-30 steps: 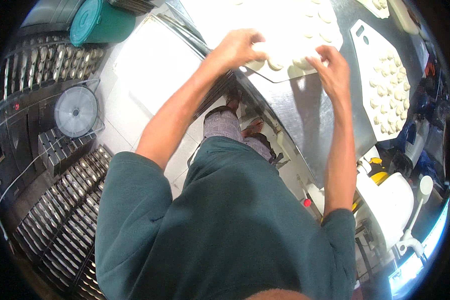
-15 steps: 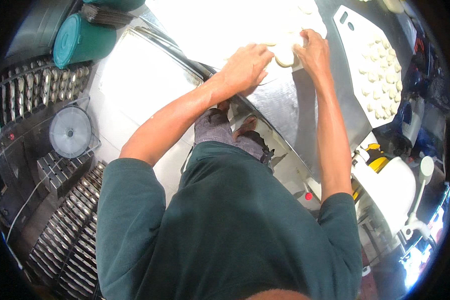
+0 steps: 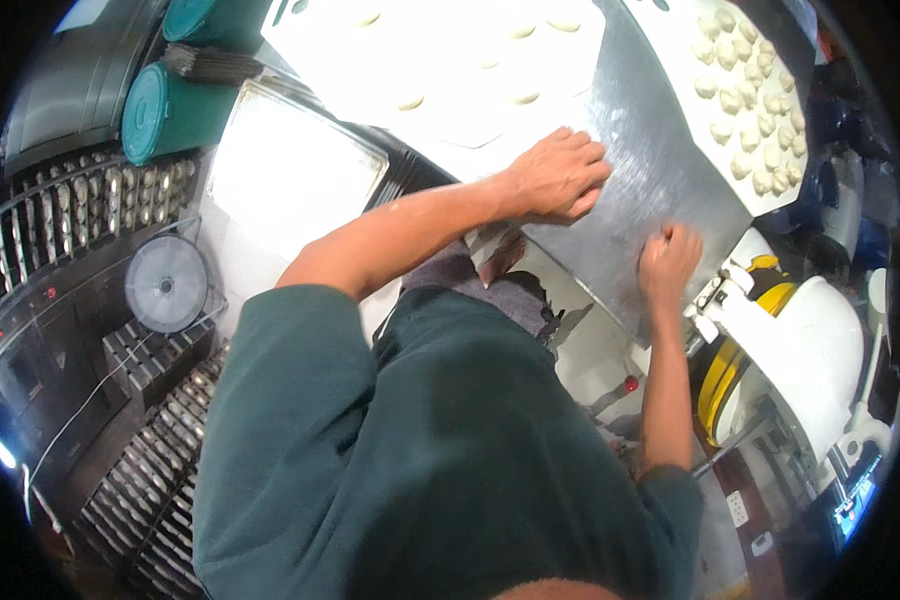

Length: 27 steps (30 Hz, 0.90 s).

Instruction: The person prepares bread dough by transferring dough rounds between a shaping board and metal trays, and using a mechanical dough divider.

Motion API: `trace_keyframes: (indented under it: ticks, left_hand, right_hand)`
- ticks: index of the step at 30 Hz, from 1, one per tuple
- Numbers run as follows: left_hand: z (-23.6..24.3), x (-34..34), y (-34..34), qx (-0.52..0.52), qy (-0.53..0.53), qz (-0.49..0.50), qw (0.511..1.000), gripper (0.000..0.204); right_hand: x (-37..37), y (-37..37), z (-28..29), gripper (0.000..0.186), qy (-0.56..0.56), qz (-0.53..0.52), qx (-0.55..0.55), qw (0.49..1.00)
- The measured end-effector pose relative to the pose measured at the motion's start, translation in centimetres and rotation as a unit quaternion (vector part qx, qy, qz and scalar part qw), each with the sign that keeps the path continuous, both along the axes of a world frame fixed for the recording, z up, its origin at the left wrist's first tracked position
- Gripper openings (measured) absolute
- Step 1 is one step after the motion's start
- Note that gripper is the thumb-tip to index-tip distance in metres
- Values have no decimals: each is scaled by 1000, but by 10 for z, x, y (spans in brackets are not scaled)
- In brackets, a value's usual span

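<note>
My left hand (image 3: 560,172) is over the near right edge of a white board (image 3: 450,125), palm down, its fingers curled together. Whatever lies under those fingers is hidden. Farther right and nearer to me, my right hand (image 3: 673,255) is over the bare metal tabletop (image 3: 620,205). Its fingers are bent inward and slightly smeared, and nothing shows in them. Several pale flat dough pieces, such as one dough piece (image 3: 410,102), lie spread over the white board. Strong glare washes out much of that board.
Another white board (image 3: 685,70) at the far right bears rows of small dough lumps (image 3: 750,95). A white machine (image 3: 805,340) with a yellow ring stands at the right. On the left are a lidded green bin (image 3: 165,112), a pale tray (image 3: 290,165), a round fan (image 3: 167,283) and slatted racks (image 3: 160,440).
Both hands have left the dough piece on the white board. My right hand has come nearer and right, over bare metal; my left hand has shifted right. The whole view has shifted too.
</note>
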<state>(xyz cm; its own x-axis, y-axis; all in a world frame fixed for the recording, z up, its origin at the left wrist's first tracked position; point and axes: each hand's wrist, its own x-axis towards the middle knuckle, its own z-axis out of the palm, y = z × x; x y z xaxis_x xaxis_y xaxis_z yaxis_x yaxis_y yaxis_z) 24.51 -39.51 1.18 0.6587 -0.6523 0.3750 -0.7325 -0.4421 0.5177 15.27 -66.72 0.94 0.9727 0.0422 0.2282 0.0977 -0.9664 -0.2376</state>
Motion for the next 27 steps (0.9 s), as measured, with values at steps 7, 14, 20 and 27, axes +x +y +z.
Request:
trace_keyframes:
  ticks: [7, 14, 20, 27]
  left_hand:
    - [-3, -35, -25, -5, -1, -31, 1000, 15]
    - [-1, -9, 4, 61, 25, 29, 997, 23]
    - [1, -1, -58, 47, 36, 51, 997, 12]
    - [-8, -34, 4, -10, 85, 113, 990, 26]
  right_hand:
    - [22, 36, 0, 14, -6, 1, 70, 998]
    - [-49, -38, -11, 18, 44, 33, -6, 998]
    - [54, 5, -1, 16, -13, -22, 38, 999]
    - [-53, -16, 7, 12, 47, 119, 71, 989]
